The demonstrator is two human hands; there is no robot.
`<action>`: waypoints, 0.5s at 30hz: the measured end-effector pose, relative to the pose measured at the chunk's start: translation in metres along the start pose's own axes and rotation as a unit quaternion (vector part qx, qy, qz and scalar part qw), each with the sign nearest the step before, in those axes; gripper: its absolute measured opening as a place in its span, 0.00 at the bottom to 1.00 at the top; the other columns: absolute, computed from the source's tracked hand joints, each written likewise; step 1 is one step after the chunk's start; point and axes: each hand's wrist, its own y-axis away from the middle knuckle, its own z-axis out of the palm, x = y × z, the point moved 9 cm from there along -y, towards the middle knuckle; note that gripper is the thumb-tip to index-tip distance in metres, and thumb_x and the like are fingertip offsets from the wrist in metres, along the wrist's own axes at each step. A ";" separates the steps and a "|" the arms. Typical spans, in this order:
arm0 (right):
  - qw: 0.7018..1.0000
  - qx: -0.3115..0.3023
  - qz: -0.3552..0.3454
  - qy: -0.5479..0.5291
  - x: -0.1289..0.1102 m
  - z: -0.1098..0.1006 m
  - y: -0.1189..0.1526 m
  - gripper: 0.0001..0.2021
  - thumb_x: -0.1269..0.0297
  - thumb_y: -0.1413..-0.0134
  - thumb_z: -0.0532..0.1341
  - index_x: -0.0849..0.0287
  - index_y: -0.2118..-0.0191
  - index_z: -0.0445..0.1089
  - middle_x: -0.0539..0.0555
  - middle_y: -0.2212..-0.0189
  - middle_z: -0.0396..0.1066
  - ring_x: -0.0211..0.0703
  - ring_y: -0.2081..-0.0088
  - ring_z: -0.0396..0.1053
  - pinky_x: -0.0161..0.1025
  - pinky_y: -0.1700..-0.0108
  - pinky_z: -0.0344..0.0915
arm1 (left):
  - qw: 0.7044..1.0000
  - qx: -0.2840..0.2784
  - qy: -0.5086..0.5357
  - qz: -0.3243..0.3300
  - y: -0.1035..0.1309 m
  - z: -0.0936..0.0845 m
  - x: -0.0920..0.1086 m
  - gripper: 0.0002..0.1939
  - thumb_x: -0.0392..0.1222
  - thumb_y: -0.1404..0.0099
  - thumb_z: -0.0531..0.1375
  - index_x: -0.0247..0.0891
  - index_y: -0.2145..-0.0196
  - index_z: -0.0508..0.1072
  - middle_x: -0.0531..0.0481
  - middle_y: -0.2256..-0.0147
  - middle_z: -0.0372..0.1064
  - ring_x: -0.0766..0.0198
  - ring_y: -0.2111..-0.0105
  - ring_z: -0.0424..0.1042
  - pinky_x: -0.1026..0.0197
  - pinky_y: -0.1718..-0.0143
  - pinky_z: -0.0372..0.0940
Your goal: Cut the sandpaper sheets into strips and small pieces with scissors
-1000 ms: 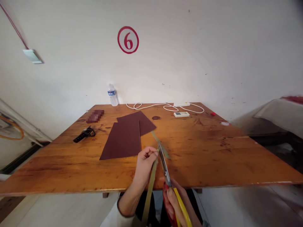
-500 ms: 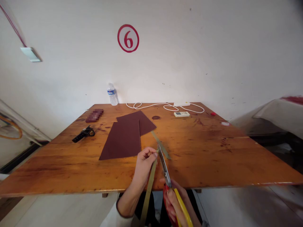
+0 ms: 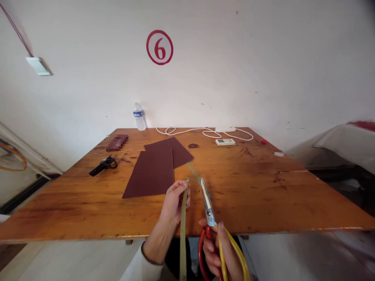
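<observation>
From my head view, my left hand (image 3: 175, 199) pinches an olive strip (image 3: 183, 234) between thumb and fingers near its top end, the rest hanging down past the table (image 3: 263, 203) edge. My right hand (image 3: 227, 249) is wrapped around the red and yellow handles of the scissors (image 3: 207, 203), whose blades point away from me, just beside the strip but apart from it. Another strip (image 3: 193, 171) lies on the table behind the blades. Left of it, two dark brown sheets (image 3: 150, 175) overlap.
</observation>
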 end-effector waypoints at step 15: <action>0.996 0.004 -0.030 0.087 -0.007 0.002 0.012 0.33 0.34 0.55 0.68 0.59 0.55 0.73 0.44 0.79 0.65 0.26 0.85 0.55 0.26 0.84 0.53 | 0.996 0.008 -0.082 0.026 0.001 0.001 0.005 0.12 0.44 0.54 0.70 0.37 0.78 0.71 0.59 0.86 0.59 0.72 0.85 0.57 0.67 0.83 0.51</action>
